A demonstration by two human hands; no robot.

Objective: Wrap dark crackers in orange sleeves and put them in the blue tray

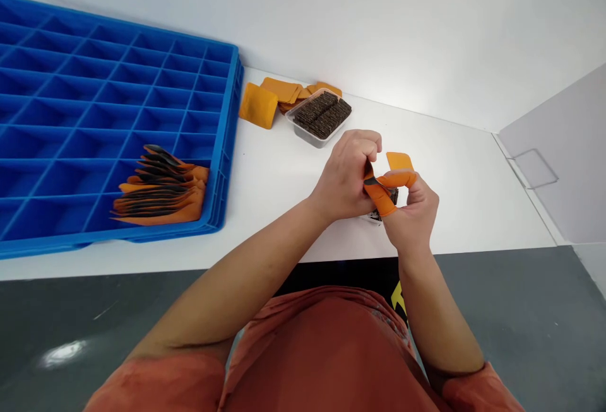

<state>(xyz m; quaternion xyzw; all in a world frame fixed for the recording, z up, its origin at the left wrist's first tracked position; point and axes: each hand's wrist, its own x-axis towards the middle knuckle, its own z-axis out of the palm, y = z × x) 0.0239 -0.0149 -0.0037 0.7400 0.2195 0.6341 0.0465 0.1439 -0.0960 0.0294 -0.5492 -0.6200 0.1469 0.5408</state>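
My left hand (348, 175) is closed, its thumb and fingers pinching a thin orange piece with a dark side (368, 171). Against it, my right hand (414, 210) also pinches; its thumb and forefinger are orange, seemingly in finger covers. The fingers hide most of the held piece. Beneath the hands, partly covered, sits a small clear container with dark strips (375, 216). Just beyond my right fingers shows a flat orange piece (400, 161); whether it lies on the table cannot be told.
At the left stands a blue divided tray (230, 115); its near right compartment holds a row of orange pieces with black insides (165, 194). Further back are a clear tub of dark, flat strips (322, 115) and several orange squares (259, 105). White walls border the white table (284, 223).
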